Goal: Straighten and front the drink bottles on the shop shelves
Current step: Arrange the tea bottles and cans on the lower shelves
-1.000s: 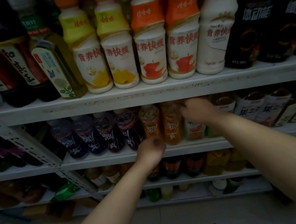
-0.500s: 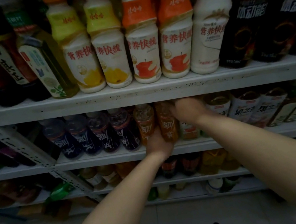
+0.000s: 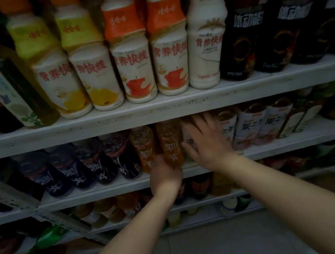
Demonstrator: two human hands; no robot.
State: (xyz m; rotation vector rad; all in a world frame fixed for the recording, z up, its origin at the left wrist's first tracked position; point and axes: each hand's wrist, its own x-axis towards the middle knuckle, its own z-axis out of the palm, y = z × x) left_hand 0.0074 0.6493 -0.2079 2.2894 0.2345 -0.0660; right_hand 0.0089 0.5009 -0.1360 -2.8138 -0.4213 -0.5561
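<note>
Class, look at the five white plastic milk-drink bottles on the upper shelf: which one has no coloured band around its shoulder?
The rightmost all-white plastic bottle, beside the black bottles; the other four carry yellow or orange shoulder bands.

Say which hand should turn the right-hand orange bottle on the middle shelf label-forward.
Left. The left hand holds that orange bottle at its base, so it can likely twist it in place. The right hand is open beside it, fingers spread, gripping nothing.
</note>
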